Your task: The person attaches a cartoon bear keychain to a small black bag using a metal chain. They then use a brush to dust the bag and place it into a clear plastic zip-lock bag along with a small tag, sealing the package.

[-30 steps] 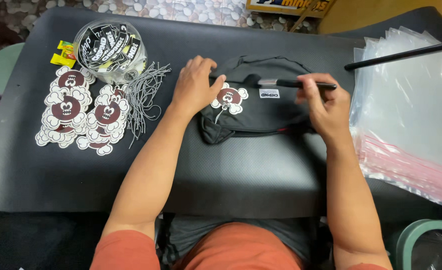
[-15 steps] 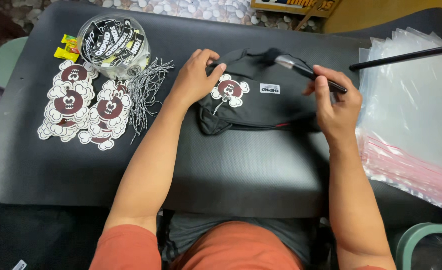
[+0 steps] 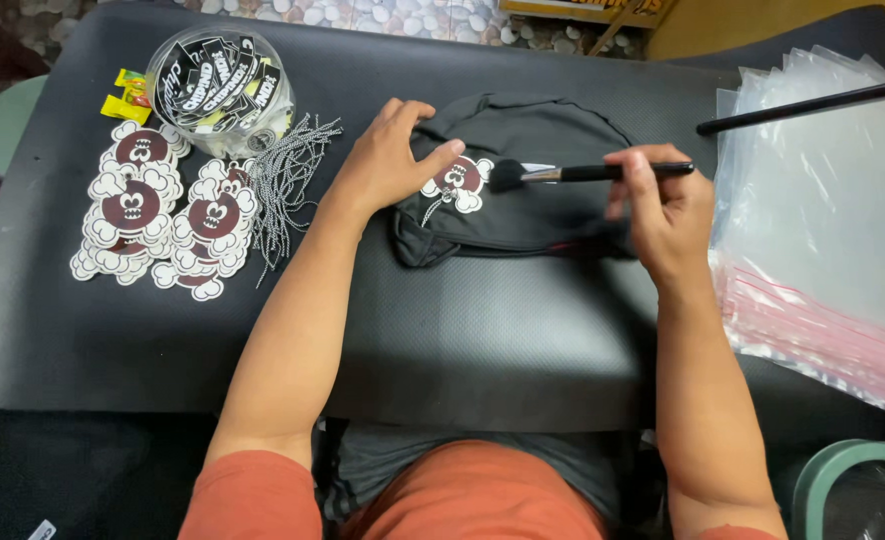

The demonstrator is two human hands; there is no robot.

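Black folded cloth cap (image 3: 523,190) w/ cloud-shaped tag pinned by left hand (image 3: 388,160); right hand (image 3: 663,215) grip holds black-handled brush (image 3: 583,173), dusting step; next needs light strokes.

- Clear tub (image 3: 221,88) of black labels, far left.
- Cloud-shaped tags (image 3: 158,215) beside it.
- Bundle of strings (image 3: 288,180).
- Clear bags (image 3: 828,220), right.
- Yellow sweets (image 3: 128,95), far left.

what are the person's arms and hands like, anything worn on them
Both arms are bare from the hands up to short orange sleeves: the left sleeve and the right sleeve show only at the bottom edge. The left hand and right hand carry no gloves, and no rings, watch or wristband are visible.
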